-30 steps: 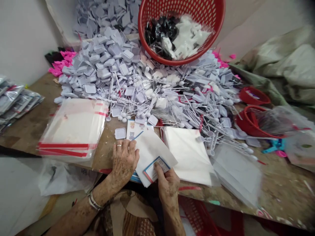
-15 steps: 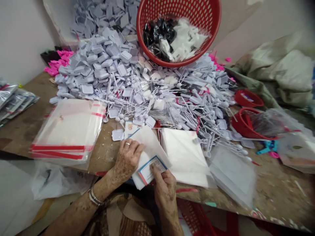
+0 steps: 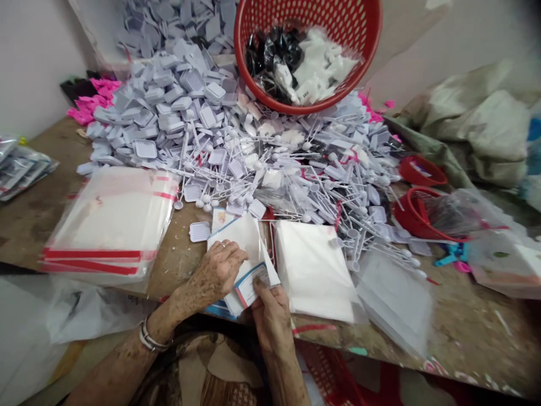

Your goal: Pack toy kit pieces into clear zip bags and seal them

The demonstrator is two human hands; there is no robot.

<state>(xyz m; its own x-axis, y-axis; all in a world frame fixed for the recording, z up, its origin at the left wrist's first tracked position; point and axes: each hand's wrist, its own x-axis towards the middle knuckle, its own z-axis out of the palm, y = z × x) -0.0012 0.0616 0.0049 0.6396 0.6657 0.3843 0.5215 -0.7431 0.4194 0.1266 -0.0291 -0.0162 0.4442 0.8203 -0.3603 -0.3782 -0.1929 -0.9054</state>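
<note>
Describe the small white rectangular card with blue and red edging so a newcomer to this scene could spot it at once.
Find the brown worktop and, at its front edge, the bare right hand. Under its thumb, against larger white sheets, is the small white rectangular card. Its red end strip, beside a blue edge, sets it apart from those sheets.

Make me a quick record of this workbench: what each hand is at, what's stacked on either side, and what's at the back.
Left hand: fingers on a white sheet
Right hand: thumb over a small card with a blue edge
Left side: stacked clear bags with red strips
Right side: white stack
Back: heap of pale plastic pieces; red basket holding black packets and white packets
</note>
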